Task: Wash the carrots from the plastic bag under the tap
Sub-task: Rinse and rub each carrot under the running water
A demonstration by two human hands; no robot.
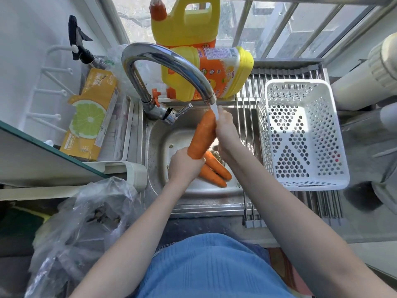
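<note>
Tap spout [171, 61] arches overhead — white basket [300, 134] blocks right.

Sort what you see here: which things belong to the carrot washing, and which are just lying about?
Job: carrot held in left hand and rubbed by right hand; tap; sink; two carrots in it; bag.

Lying about: basket; detergent jugs; lime box.

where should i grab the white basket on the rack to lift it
Take the white basket by its near rim, coming from above. It sits upright and open-topped on the drying rack beside the sink; the rim is bare.
</note>
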